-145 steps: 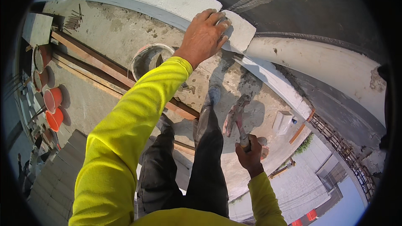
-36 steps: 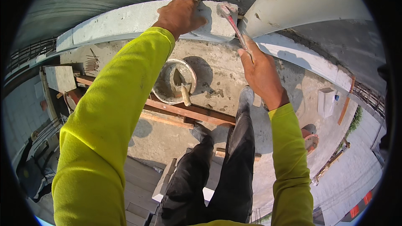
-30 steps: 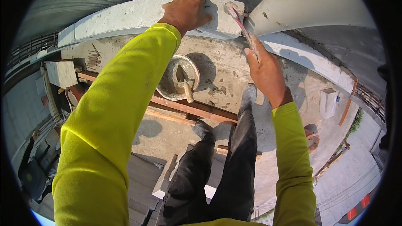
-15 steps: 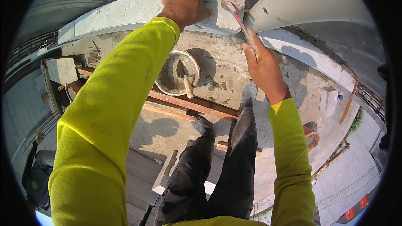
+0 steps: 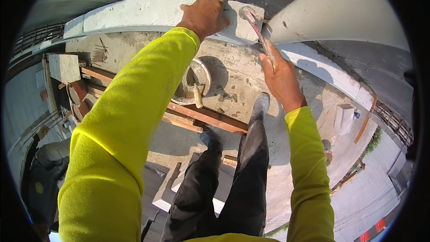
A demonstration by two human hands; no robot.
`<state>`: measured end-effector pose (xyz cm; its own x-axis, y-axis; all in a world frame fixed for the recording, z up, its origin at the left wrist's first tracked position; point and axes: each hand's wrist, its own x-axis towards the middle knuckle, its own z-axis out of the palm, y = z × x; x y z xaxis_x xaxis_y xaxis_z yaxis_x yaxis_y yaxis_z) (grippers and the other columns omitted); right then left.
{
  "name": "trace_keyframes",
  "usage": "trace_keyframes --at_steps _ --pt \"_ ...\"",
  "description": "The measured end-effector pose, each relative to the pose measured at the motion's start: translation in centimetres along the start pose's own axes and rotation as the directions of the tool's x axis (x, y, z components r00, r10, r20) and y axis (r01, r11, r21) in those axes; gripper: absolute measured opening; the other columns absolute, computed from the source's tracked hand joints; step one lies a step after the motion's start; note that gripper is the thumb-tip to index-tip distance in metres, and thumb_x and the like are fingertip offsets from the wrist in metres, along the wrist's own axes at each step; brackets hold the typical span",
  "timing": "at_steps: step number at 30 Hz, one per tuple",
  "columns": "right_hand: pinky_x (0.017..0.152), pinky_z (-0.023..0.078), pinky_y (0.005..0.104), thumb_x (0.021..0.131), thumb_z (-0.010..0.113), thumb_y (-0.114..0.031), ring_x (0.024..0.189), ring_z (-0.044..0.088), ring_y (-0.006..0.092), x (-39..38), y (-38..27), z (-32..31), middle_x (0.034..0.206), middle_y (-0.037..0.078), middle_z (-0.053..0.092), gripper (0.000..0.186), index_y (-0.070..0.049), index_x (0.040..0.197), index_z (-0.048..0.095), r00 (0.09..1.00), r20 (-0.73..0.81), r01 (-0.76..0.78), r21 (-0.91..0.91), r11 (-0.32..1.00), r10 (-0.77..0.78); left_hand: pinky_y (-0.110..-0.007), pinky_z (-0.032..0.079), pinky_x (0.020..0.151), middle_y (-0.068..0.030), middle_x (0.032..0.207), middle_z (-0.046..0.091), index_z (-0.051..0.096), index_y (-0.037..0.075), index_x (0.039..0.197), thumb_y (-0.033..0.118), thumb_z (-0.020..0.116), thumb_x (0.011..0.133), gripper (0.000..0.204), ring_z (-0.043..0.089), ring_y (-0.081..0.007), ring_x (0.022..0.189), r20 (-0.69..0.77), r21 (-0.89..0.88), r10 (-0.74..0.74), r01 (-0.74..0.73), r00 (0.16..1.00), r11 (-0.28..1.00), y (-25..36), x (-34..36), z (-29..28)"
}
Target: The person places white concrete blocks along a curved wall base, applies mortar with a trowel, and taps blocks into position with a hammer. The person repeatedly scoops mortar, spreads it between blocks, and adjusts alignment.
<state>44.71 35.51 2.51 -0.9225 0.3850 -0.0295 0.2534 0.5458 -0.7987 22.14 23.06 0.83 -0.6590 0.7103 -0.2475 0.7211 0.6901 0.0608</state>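
My left hand (image 5: 205, 16) lies on top of a white block (image 5: 148, 12) in the low wall at the far side, its fingers spread and holding nothing. In my right hand (image 5: 283, 75) is a mortar-smeared hammer (image 5: 258, 29) with a reddish handle, gripped near its lower end. The hammer's head rests on or just over the right end of the block, close to a pale round column (image 5: 333, 11). Below my left forearm stands a round bucket (image 5: 208, 75) of grey mortar, partly hidden by the sleeve. A trowel (image 5: 197, 95) with a wooden handle leans in it.
Reddish timber beams (image 5: 210, 118) cross the floor by my feet. Several pale blocks (image 5: 168, 188) are stacked beside my legs. Another white block (image 5: 344, 118) stands at the right. At the lower left another person (image 5: 42, 175) is at work near orange buckets (image 5: 77, 94).
The view has shifted slightly, bringing more of the other person and the orange buckets into sight. My left hand stays on the block, and the hammer head stays at the block's right end.
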Motion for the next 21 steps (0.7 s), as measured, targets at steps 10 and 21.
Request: trace_keyframes --at_steps 10,21 --pt "0.087 0.054 0.0363 0.1 0.059 -0.011 0.104 0.068 0.0376 0.5 -1.5 -1.1 0.121 0.027 0.066 0.043 -0.001 0.141 0.053 0.996 0.019 0.085 -0.013 0.996 -0.085 -0.068 0.022 0.116 -0.0142 0.158 0.036 0.05 0.002 0.144 0.024 0.055 0.097 0.052 0.024 -0.0312 0.152 -0.218 -0.048 0.096 -0.108 0.971 0.993 7.6 -10.4 3.1" --pt "0.056 0.041 0.0228 0.107 0.053 -0.022 0.064 0.048 0.0049 1.8 -0.6 -0.6 0.077 -0.001 0.058 0.042 -0.001 0.143 0.053 0.981 0.18 0.083 -0.067 0.994 -0.07 -0.069 0.027 0.114 -0.0059 0.161 0.034 0.051 0.009 0.146 0.02 0.055 0.097 0.05 0.025 -0.0225 0.153 -0.212 -0.238 -0.048 -0.004 0.976 0.971 7.9 -11.2 4.0"
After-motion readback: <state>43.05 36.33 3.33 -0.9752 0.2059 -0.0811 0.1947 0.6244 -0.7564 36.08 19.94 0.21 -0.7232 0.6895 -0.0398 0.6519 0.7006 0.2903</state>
